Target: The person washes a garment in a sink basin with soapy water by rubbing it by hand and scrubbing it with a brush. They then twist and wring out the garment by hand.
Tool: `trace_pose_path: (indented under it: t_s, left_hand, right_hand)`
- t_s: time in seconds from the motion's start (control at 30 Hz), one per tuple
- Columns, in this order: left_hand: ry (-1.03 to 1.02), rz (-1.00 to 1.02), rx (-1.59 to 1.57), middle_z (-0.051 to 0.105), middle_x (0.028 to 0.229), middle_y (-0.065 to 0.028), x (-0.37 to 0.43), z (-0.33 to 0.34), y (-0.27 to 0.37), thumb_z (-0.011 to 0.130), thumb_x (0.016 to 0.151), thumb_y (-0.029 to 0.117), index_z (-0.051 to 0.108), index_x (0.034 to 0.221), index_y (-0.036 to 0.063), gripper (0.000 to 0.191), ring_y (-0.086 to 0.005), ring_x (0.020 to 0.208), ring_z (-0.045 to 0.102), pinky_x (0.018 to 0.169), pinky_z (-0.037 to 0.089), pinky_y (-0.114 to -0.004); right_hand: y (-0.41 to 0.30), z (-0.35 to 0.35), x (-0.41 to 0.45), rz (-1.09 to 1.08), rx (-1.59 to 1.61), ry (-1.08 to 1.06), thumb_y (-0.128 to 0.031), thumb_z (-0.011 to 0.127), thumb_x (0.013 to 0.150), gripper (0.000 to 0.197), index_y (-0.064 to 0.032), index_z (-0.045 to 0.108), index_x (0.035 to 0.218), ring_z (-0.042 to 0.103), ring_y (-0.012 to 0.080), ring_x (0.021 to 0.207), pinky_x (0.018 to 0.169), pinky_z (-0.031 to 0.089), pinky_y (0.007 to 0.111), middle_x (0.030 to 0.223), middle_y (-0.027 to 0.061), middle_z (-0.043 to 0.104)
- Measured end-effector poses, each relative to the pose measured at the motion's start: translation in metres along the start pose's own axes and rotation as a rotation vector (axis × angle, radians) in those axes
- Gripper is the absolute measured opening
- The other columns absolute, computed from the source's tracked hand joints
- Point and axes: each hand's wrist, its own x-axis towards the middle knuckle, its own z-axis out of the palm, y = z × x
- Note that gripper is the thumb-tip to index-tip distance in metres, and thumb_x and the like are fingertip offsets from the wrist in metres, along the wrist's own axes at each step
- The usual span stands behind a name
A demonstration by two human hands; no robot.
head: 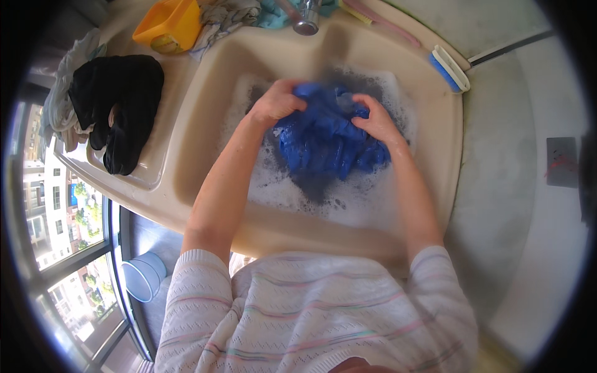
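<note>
A wet blue garment lies bunched in soapy water in the beige sink basin. White suds ring the cloth. At the garment's upper left, my left hand grips the fabric, its thumb on top and its fingertips hidden. My right hand is at the upper right of the garment, thumb and forefinger curved with a gap between them; whether its lower fingers hold cloth is hidden. The metal faucet stands above the basin's far side.
A black cloth and pale cloths lie on the left ledge. An orange container and grey cloths are behind the basin. A blue-bristled brush and a pink-handled brush rest on the rim. A light-blue bucket stands below left.
</note>
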Motion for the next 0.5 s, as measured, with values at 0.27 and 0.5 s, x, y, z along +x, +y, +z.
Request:
trace_pose_path:
  t_s: [0.27,0.5]
  left_hand:
    - [-0.119,0.057,-0.205,0.060,0.098,-0.0061,0.006,0.020,-0.008,0.056,0.063,-0.003,0.053,0.115,-0.0008,0.051,-0.0134,0.084,0.055,0.073,0.045,-0.024]
    - [-0.410,-0.004,0.022,0.058,0.102,-0.0017,0.002,0.045,-0.024,0.059,0.068,0.009,0.056,0.111,0.0092,0.043,-0.0107,0.082,0.050,0.062,0.041,-0.025]
  right_hand:
    - [-0.049,-0.049,-0.015,0.084,0.578,-0.364,-0.007,0.067,0.079,0.033,-0.0001,0.055,0.109,0.056,0.0105,0.085,0.079,0.045,0.023,0.091,0.0015,0.062]
    - [-0.053,-0.097,-0.039,-0.059,1.091,-0.262,-0.003,0.059,0.082,0.027,-0.0032,0.056,0.109,0.056,0.0144,0.094,0.081,0.046,0.028,0.102,0.0045,0.060]
